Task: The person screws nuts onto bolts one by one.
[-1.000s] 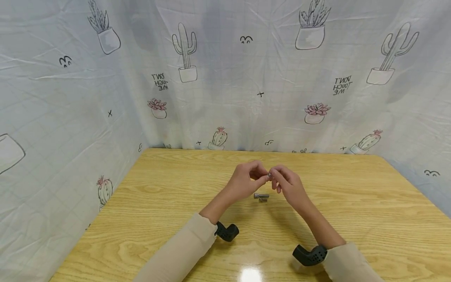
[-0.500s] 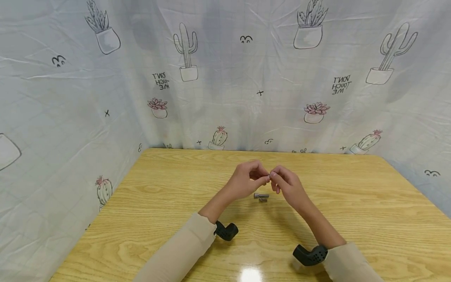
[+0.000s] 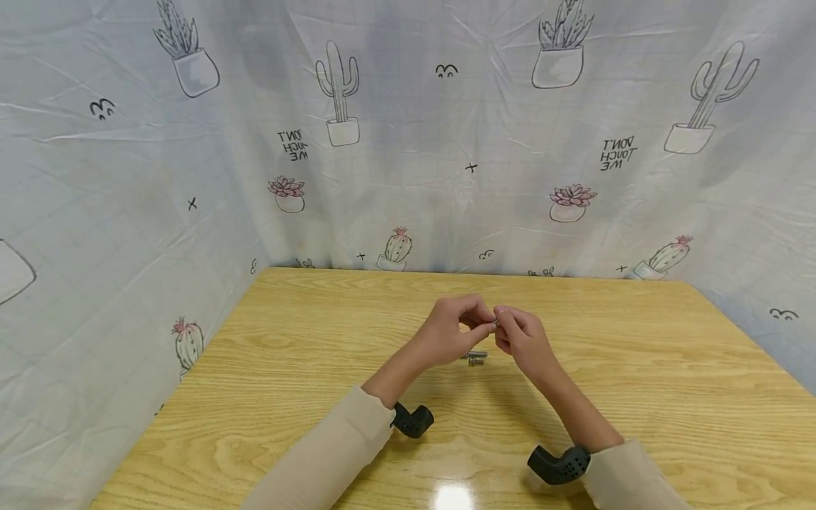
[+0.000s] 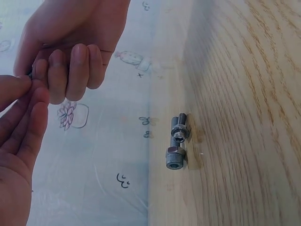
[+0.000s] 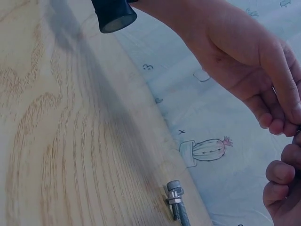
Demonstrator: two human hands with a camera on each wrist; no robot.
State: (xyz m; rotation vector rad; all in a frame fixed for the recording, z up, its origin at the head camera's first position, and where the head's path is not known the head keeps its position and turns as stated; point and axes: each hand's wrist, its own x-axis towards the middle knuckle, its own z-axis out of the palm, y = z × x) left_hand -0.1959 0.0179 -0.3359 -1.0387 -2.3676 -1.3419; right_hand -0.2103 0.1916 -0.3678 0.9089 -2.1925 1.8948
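Note:
In the head view, my left hand (image 3: 452, 329) and right hand (image 3: 524, 341) meet fingertip to fingertip above the table. A tiny dark metal piece (image 3: 496, 323) is pinched between them, mostly covered by the fingers, so its kind cannot be made out. The right hand's other fingers are curled in. Below the hands, a larger socket head bolt (image 4: 174, 160) with a nut on it lies on the wood. Right beside it lies a smaller bolt (image 4: 179, 134), also carrying a nut. My left hand partly covers the larger bolt's head in the head view.
The wood-grain table (image 3: 306, 333) reaches back to a pale curtain (image 3: 408, 142) printed with cacti, which also hangs along the sides. Black angled camera mounts (image 3: 414, 421) sit at both wrists, close to the tabletop.
Both hands have shifted slightly right and toward me, still joined at the fingertips. The right fingers are curled in more. The bolts on the table stay put.

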